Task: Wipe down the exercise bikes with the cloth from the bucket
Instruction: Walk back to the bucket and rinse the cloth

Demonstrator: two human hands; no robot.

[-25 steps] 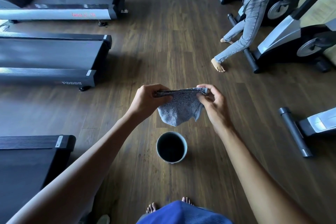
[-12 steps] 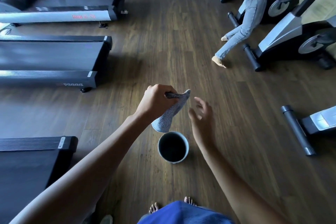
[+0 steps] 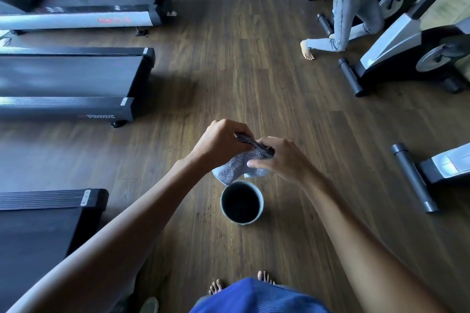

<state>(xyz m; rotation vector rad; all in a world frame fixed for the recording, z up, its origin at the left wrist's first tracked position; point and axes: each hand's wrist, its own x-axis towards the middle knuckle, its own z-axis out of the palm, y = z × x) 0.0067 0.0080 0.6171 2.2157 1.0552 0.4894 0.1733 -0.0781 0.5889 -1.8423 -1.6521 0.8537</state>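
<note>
I have both hands together on the grey cloth (image 3: 239, 164): my left hand (image 3: 221, 138) pinches its top edge, my right hand (image 3: 279, 157) grips it just beside. It hangs above the bucket (image 3: 241, 203) on the wooden floor (image 3: 254, 58), exercise bikes (image 3: 407, 53) far right.

Middle treadmill (image 3: 76, 76), up-left of bucket (image 3: 261, 204): "7000C" on its end rail. Far treadmill (image 3: 76, 20), farther up-left: red lettering, too blurred to read.
</note>
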